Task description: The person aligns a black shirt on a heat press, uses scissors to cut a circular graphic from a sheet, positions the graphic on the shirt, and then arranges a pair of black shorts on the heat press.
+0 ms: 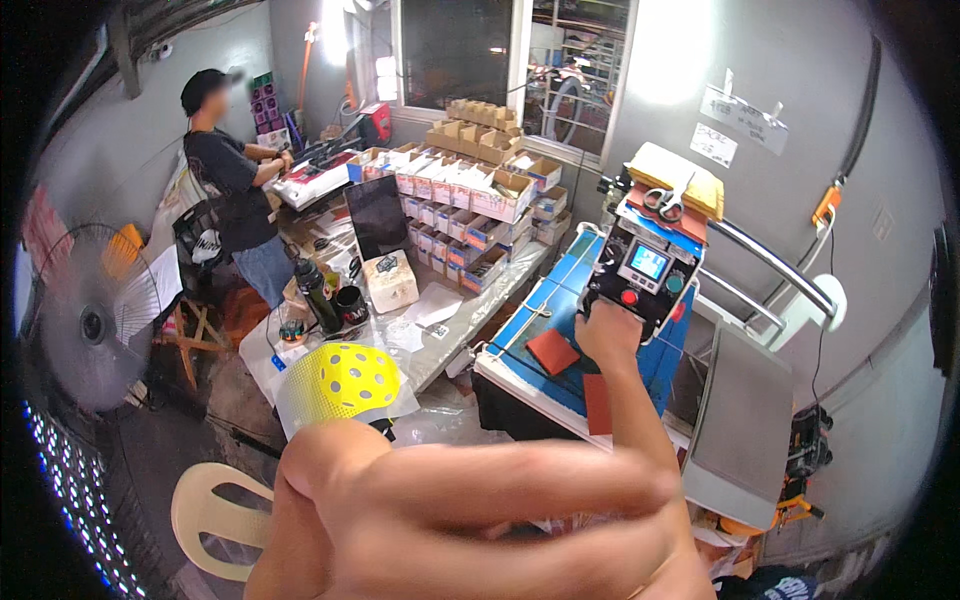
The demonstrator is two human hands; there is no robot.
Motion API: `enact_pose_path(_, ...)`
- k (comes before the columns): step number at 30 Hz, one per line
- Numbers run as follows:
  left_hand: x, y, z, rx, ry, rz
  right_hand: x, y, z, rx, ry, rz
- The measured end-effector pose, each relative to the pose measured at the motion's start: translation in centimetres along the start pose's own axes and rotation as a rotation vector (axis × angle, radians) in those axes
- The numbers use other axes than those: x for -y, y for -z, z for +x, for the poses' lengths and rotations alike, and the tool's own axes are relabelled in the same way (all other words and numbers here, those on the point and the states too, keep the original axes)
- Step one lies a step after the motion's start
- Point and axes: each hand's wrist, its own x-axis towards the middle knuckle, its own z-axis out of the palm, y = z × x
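My right hand [610, 332] reaches forward to the lower edge of a heat press control box [648, 270], just below its red button. Its fingers are curled and partly hidden, so what they grip does not show. Close in front of me, my left hand [480, 500] is large and slightly blurred, with fingers stretched toward the right and a gap between them. Just beyond its wrist is a clear sheet with a yellow, hole-patterned print [358, 382]; whether the hand touches it I cannot tell. Reddish-orange pads [553, 353] lie on the blue press bed [520, 345].
Scissors [663, 204] rest atop the control box. The left worktable holds a dark bottle [318, 297], a mug [351, 302] and stacked cardboard bins [460, 190]. A person [228, 180] works at the far left. A fan [95, 320] and plastic chair [220, 515] stand left.
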Motion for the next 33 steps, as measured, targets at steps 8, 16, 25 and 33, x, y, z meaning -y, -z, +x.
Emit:
enact_pose_path(8, 3.2, 6.8, -1.2, 0.282, 0.001, -0.424, 1.5, -2.1, 0.1, -0.272, 0.075, 0.001)
enact_pose_path(16, 14.9, -6.4, -12.6, 0.500, 0.264, -0.285, 0.2, -2.4, 0.1, -0.264, -0.085, -0.149)
enact_pose_path(25, 18.7, -14.7, -23.7, 0.784, 0.281, -0.194, -0.5, -3.4, -0.3, -0.416, -0.001, -0.125)
enact_pose_path(33, 17.9, -14.1, -24.4, 0.653, 0.319, -0.160, -0.1, -4.0, 0.1, -0.461, 0.003, -0.133)
